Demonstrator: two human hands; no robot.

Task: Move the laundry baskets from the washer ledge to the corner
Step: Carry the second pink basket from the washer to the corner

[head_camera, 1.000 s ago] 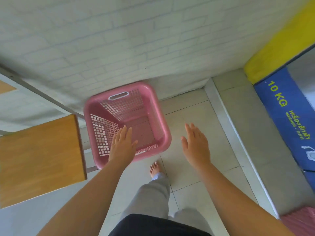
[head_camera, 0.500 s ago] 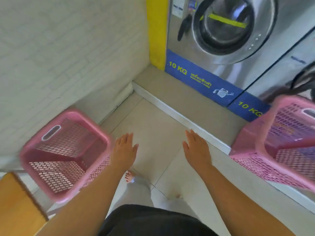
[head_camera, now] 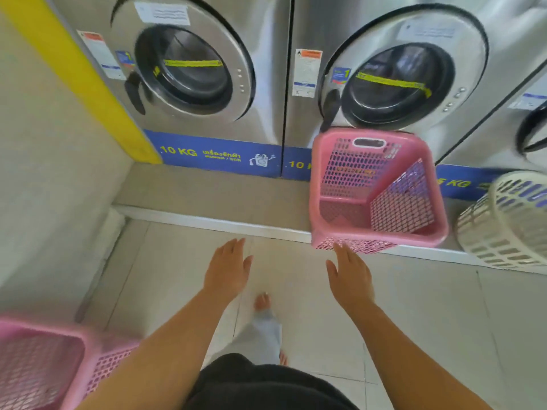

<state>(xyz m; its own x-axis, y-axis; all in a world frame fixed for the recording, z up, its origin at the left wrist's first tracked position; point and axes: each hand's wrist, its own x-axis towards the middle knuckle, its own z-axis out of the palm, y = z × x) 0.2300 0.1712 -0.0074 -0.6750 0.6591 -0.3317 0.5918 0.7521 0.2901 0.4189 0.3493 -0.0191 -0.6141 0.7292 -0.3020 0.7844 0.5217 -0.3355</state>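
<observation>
1. two steel front-load washers fill the top of the view: the left washer (head_camera: 189,69) at 11 o'clock and the right washer (head_camera: 393,84) at 1 o'clock, each with a dark round door crossed by a yellow strip and a blue "10 kg" band along its foot.
2. a pale wall (head_camera: 44,179) takes the 9 o'clock side, with a yellow post (head_camera: 77,75) between it and the left washer.
3. the washer ledge (head_camera: 213,193), a raised grey step with a white edge, runs across the middle in front of the machines; the tiled floor (head_camera: 429,306) lies below it.
4. a pink laundry basket (head_camera: 376,190) sits on the ledge at 2 o'clock, below the right washer's door, tilted so its open mouth faces the camera; its near lower edge juts past the ledge's rim.
5. a white basket (head_camera: 509,220) lies tipped on the ledge at 3 o'clock, just beside the pink one.
6. a second pink basket (head_camera: 50,371), blurred, shows at 8 o'clock on the floor by the wall.
7. the right hand (head_camera: 350,279) is flat, palm down, fingers together, empty; its fingertips are right at the pink basket's near edge, but contact cannot be told.
8. the left hand (head_camera: 228,270) is also flat and empty, fingers together, over the floor at 6 o'clock, apart from any basket.
9. a bare foot (head_camera: 262,301) shows between the forearms.
</observation>
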